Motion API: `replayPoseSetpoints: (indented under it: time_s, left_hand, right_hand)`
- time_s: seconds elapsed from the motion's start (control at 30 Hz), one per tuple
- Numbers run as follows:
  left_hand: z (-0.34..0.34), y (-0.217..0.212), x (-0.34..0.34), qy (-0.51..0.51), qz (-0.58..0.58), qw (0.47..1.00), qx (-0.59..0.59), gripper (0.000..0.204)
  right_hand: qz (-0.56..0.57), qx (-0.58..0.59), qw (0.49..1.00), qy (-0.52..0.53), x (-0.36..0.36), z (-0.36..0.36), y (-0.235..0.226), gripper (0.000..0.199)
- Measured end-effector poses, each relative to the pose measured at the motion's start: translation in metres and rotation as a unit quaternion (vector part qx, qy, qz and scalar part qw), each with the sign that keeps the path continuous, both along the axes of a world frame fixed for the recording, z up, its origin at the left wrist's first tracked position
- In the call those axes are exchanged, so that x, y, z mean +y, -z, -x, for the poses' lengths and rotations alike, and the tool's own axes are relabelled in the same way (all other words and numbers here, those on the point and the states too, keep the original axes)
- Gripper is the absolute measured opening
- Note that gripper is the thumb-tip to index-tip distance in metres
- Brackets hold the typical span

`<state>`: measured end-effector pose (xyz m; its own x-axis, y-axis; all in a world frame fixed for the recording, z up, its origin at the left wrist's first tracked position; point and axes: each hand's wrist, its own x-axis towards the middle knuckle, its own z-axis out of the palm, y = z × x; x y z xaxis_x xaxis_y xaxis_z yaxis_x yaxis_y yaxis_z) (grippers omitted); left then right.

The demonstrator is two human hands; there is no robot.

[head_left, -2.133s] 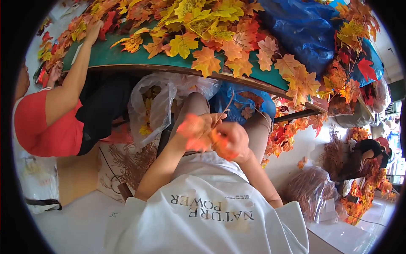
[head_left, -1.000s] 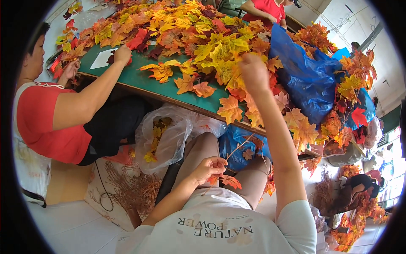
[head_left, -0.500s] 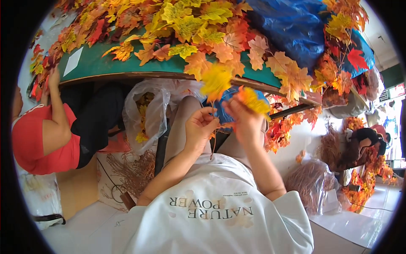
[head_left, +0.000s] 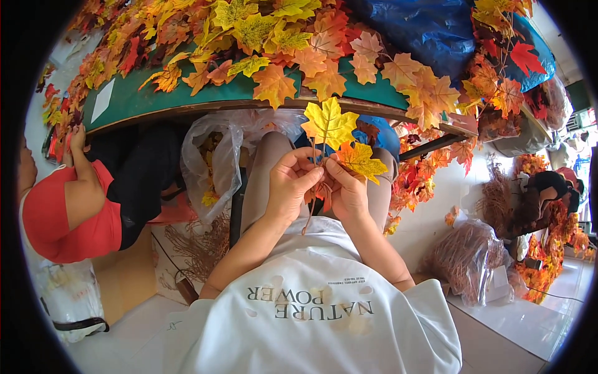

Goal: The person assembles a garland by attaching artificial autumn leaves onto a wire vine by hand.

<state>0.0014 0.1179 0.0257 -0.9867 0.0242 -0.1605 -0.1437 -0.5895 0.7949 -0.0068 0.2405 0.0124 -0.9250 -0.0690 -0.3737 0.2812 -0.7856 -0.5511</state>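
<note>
Over my lap, my left hand and my right hand meet around a small bunch of artificial maple leaves. A yellow leaf stands upright above the fingers, and an orange-yellow leaf lies beside it at the right hand. A thin brown stem hangs down from between the hands. Both hands pinch the stems where the leaves join. I sit under the edge of a green table.
Heaps of orange, yellow and red fake leaves cover the table, with a blue plastic bag at its right. A clear bag of leaves hangs by my knees. A person in a red top sits at left. Bags of brown twigs stand at right.
My right hand reached up to the table, came back with a leaf, and now both hands hold the leaf bunch together over my lap.
</note>
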Motion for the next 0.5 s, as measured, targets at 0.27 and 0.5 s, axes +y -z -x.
replayPoseSetpoints:
  time_s: [0.27,0.5]
  left_hand:
    - [0.003,0.008,0.0,0.005,-0.008,1.0,-0.004,0.028]
    - [0.002,0.011,-0.003,0.006,-0.01,1.0,-0.006,0.028]
  right_hand:
    - [-0.018,0.023,1.0,-0.005,-0.001,0.003,0.006,0.015]
    - [-0.014,0.015,1.0,0.005,-0.005,0.0,0.006,0.014]
